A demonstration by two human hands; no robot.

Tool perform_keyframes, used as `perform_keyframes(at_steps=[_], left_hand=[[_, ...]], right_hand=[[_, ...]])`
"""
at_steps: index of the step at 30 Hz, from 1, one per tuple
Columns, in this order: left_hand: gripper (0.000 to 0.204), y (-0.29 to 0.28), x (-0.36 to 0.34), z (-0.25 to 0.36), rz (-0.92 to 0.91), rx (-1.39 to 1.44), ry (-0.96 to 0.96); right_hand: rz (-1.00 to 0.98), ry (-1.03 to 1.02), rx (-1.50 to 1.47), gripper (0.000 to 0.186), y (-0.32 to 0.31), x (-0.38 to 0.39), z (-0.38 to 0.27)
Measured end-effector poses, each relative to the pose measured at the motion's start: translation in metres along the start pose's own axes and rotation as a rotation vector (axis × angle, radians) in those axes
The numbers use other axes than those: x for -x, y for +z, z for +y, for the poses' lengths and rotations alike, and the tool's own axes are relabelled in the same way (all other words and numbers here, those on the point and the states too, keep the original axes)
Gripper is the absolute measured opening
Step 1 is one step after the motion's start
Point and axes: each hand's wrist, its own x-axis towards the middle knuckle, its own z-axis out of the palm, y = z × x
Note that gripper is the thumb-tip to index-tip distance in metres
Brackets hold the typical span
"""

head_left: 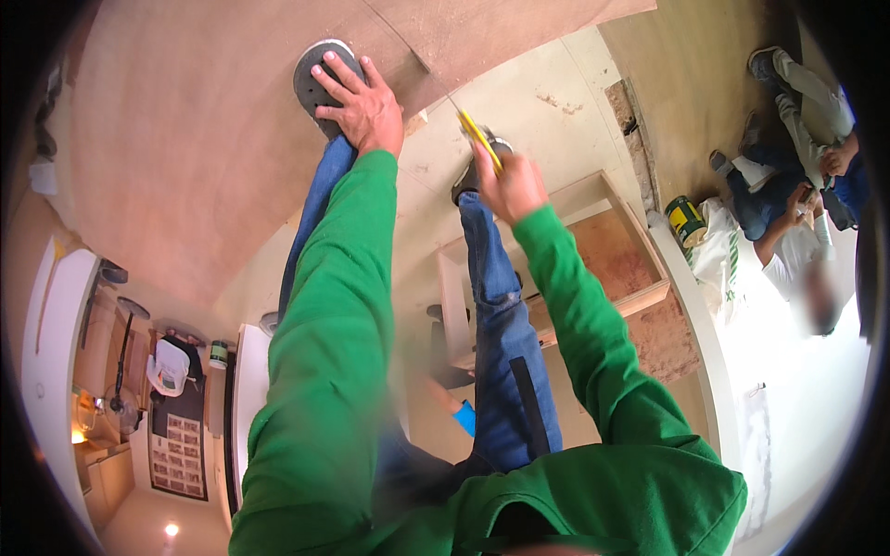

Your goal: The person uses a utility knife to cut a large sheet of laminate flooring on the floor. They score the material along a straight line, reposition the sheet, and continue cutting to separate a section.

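Head view: the right hand (515, 188) is closed around a yellow tool (480, 141), whose long axis runs ahead and to the left from the fist. Beyond the yellow part, a thin line, apparently a blade seen nearly edge-on, carries on the same way toward the board (185, 139). That board lies ahead and left of this grip, and a dark slit (394, 32) crosses it roughly in line with the tool; how deep the blade sits in it, I cannot tell.

Of the two hands, the left hand (371, 113) is nearer the slit. It lies left of the right-hand grip and left of the slit's line, holding nothing, fingers spread over the left shoe (309, 85) on the board. The right shoe (466, 178) is just beside the grip; a wooden frame (646, 298) lies behind it to the right.
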Motion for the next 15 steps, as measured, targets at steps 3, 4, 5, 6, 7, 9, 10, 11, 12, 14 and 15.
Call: perform_keyframes(at_steps=[3, 4, 5, 6, 7, 9, 10, 11, 12, 14, 15], left_hand=[[0.098, -0.006, 0.001, 0.0, -0.01, -0.014, 0.002], [0.098, -0.007, 0.002, 0.0, -0.012, -0.018, -0.001], [0.098, -0.007, 0.0, 0.0, -0.024, -0.017, 0.001], [0.098, -0.006, 0.0, 0.001, -0.025, -0.017, 0.0], [0.098, -0.004, -0.001, 0.001, -0.014, -0.016, -0.003], [0.098, 0.001, -0.002, 0.002, -0.009, -0.016, -0.01], [0.087, 0.003, -0.002, 0.002, 0.013, -0.017, -0.013], [0.078, 0.004, -0.002, 0.002, 0.032, -0.018, -0.014], [0.076, 0.003, -0.002, 0.002, 0.003, -0.035, -0.012], [0.077, -0.001, -0.001, 0.001, 0.008, -0.013, -0.013], [0.081, -0.004, -0.001, 0.0, -0.026, 0.007, -0.007]], right_hand=[[0.033, -0.013, 0.006, 0.053, -0.046, 0.083, 0.026], [0.009, 0.013, -0.006, 0.052, -0.059, 0.104, 0.031], [0.008, 0.02, -0.012, 0.052, -0.066, 0.113, 0.032], [0.02, -0.012, -0.011, 0.049, -0.067, 0.111, 0.031], [0.026, -0.019, 0.005, 0.047, -0.063, 0.101, 0.027], [-0.025, 0.074, 0.13, 0.049, -0.037, 0.056, 0.018], [0.024, 0.0, 0.055, 0.052, -0.017, 0.025, 0.012], [0.07, -0.051, 0.005, 0.055, -0.001, 0.001, 0.008], [0.094, -0.12, 0.034, 0.059, 0.009, -0.015, 0.006], [0.033, -0.047, 0.008, 0.054, 0.01, -0.014, 0.008], [0.006, -0.011, 0.012, 0.054, 0.003, 0.002, 0.012]])
